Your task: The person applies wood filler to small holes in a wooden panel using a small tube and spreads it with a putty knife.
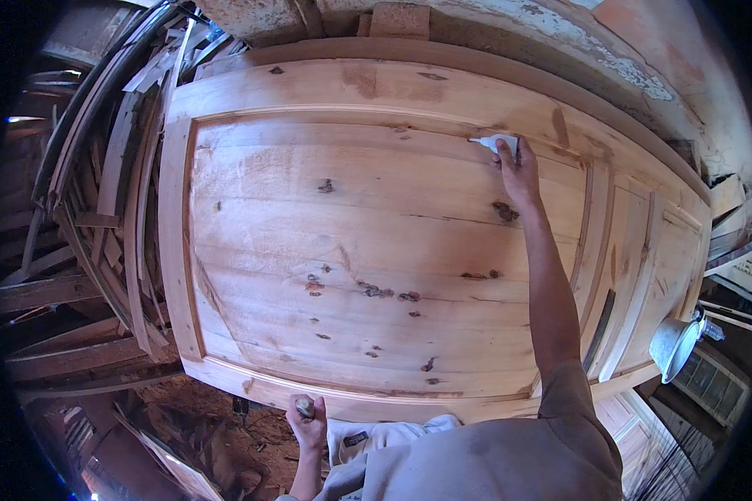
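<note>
"Where does the white bottle [493, 143] lie from the fingers?"

"Within them. The person's right hand [521, 174] reaches across the wooden door [376, 217], its fingers clamped around the bottle's body, near the far rail [342, 83] of the frame."

"And its long axis?"

"Roughly sideways, along that rail. The nozzle [478, 141] points to the person's left, just beside the rail's inner edge; whether its tip touches wood cannot be told. A dark knot [505, 211] sits just left of the wrist."

"Which hand is nearer?"

"The right, plainly, since it holds the bottle. The left hand [309, 429] is well apart, down by the door's near edge, its fingers curled around a round-ended object [306, 407] whose kind is unclear."

"Any brand or writing?"

"None can be made out on the bottle, which looks plain white from here. The pale cloth [409, 430] at the person's waist carries a small dark label [355, 438], but its marks are too small to read."
</note>
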Available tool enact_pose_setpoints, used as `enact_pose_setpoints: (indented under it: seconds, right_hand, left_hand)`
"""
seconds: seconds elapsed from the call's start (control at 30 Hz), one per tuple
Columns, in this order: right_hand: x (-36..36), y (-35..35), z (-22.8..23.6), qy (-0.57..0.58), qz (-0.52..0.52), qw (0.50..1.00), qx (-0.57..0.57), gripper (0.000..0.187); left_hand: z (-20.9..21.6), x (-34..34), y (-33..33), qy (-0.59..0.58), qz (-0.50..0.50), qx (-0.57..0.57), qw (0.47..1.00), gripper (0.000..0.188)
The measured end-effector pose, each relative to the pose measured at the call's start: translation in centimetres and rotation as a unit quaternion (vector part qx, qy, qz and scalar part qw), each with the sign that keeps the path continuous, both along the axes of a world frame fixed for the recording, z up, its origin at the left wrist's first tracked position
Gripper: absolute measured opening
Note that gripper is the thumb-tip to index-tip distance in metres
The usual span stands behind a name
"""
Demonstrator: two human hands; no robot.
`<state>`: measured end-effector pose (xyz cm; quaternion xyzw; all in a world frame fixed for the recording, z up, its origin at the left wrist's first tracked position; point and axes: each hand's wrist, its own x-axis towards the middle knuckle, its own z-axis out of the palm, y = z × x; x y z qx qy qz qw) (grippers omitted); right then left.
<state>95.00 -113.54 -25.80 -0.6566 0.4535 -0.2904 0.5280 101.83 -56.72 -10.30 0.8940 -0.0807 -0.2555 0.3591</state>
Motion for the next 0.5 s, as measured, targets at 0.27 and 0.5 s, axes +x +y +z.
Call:
enact_pose_setpoints:
  seconds: [0.27, 0.5]
  right_hand:
    - [-0.59, -0.31, -0.69, 0.005, -0.016, 1.000, 0.010, 0.037]
    - [0.15, 0.05, -0.05, 0.005, -0.019, 1.000, -0.007, 0.033]
  left_hand:
    - [0.08, 0.19, 0.05, 0.007, 0.015, -0.022, 1.000, 0.026]
    - [0.72, -0.02, -0.23, -0.013, 0.009, -0.037, 0.999, 0.026]
